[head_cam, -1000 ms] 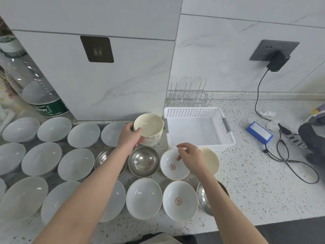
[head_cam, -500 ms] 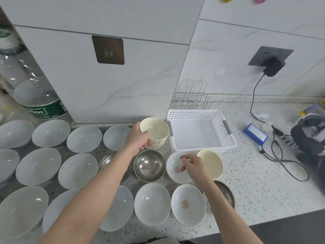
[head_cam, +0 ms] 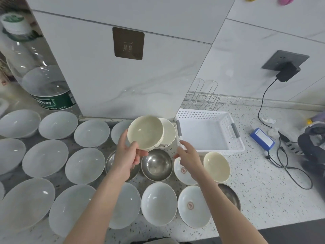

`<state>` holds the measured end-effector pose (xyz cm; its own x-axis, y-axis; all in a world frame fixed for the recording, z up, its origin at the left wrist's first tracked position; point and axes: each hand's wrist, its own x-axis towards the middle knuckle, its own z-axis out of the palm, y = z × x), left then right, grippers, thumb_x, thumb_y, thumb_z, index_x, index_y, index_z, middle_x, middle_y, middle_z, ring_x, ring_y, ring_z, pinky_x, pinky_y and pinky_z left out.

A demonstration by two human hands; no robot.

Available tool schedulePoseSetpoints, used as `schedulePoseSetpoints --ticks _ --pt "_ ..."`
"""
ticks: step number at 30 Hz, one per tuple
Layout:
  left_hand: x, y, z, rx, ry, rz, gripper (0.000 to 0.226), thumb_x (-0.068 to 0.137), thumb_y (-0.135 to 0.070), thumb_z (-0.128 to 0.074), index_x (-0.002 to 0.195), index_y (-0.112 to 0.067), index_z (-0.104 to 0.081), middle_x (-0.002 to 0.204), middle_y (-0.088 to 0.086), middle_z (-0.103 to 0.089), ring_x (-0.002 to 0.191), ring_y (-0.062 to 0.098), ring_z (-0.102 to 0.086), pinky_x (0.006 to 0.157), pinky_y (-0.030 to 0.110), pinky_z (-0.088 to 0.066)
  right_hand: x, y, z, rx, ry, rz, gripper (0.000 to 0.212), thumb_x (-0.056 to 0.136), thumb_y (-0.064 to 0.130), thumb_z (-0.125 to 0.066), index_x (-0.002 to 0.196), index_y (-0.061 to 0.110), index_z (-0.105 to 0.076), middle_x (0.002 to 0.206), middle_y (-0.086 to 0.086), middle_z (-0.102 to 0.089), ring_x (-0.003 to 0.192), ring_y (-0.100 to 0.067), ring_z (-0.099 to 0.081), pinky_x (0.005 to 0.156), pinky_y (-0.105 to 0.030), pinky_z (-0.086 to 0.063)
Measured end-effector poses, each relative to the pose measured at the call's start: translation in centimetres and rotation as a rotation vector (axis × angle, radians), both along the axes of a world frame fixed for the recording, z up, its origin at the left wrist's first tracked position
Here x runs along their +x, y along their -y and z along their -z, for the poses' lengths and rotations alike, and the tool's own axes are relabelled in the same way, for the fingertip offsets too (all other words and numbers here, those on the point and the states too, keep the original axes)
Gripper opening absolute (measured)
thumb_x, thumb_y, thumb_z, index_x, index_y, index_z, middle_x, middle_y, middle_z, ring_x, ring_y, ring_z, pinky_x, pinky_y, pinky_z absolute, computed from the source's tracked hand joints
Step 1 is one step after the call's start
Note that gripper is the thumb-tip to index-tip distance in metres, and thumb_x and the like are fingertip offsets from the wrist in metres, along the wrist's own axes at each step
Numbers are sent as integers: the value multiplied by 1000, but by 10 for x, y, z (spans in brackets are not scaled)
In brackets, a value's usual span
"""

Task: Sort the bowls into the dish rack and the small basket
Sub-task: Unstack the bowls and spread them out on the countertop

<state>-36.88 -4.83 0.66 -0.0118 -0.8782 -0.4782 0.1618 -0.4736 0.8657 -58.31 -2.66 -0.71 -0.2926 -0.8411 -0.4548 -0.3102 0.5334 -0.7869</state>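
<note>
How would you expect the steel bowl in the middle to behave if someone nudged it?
The steel bowl looks thin, so probably light. Its rounded, shiny body suggests it may slide or rock on the counter. Likely dent-prone, not fragile.

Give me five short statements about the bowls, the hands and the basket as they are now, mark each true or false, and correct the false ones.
1. The left hand holds a cream bowl lifted off the counter. True.
2. The white basket already has bowls in it. False: it is empty.
3. The right hand grips a steel bowl. False: it is open and holds nothing.
4. A steel bowl sits on the counter below the lifted bowl. True.
5. The wire dish rack stands in front of the basket, nearest the person. False: it stands behind the basket, by the wall.
</note>
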Motion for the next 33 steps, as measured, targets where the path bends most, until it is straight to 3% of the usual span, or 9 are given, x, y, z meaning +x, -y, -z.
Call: schedulePoseSetpoints --ticks 5,10,13,15,18,23,26,29,33 --pt "27 -19 5 49 -85 -119 52 88 0 -37 121 -37 -53 66 5 -72 51 13 -54 36 18 -29 22 34 3 64 -50 4 58 96 39 -45 147 15 -32 75 0 -72 84 -16 -63 84 -40 -49" --pt "48 -34 10 91 -163 -194 51 91 1 -42 130 -30 -53 96 11 -67 54 9 -62 35 15 -31 44 49 11 64 -152 41 57 90 27 -49 141 13 -30 79 3 -66 75 -15 -72 85 -40 -53" --pt "56 -43 12 109 -163 -211 53 91 3 -42 131 -30 -52 86 9 -69 51 8 -61 35 15 -30 52 52 14 56 -141 123 56 85 13 -46 139 14 -32 73 7 -60 81 -24 -72 92 -49 -52" --pt "60 -49 13 116 -165 -211 53 91 3 -43 132 -29 -51 75 6 -70 48 8 -58 35 16 -31 54 52 13 41 -65 191 56 84 9 -45 138 18 -34 76 7 -60 70 -21 -71 86 -46 -55" --pt "64 -55 14 129 -176 -209 54 91 3 -43 135 -29 -50 71 5 -68 47 7 -57 35 16 -32 54 48 6 16 26 236 55 87 7 -42 139 24 -36 94 -6 -66 53 -13 -64 58 -28 -50" --pt "63 -62 8 128 -170 -193 57 91 2 -43 131 -37 -52 73 5 -68 48 6 -56 36 17 -33 47 32 -14 -58 125 268 53 86 2 -40 136 20 -37 107 -21 -65 48 -9 -60 43 -19 -40" --pt "59 -67 3 142 -153 -168 53 91 1 -44 122 -40 -56 70 5 -68 47 6 -55 37 17 -35 33 13 -24 -83 184 342 54 86 6 -41 136 29 -36 89 -17 -68 37 -2 -50 39 -19 -37" --pt "49 -72 -2 140 -135 -144 49 90 2 -44 111 -40 -59 72 5 -67 46 6 -56 37 18 -33 11 -11 -26 -133 265 479 54 87 7 -42 133 34 -37 57 -6 -67 46 -12 -41 41 -21 -33" --pt "25 -80 -6 109 -96 -103 52 90 3 -43 120 -38 -57 77 5 -68 48 7 -58 37 17 -30 -32 -44 -26 -240 309 639 54 87 5 -44 135 29 -40 51 -5 -64 40 -9 -36 37 -18 -30"
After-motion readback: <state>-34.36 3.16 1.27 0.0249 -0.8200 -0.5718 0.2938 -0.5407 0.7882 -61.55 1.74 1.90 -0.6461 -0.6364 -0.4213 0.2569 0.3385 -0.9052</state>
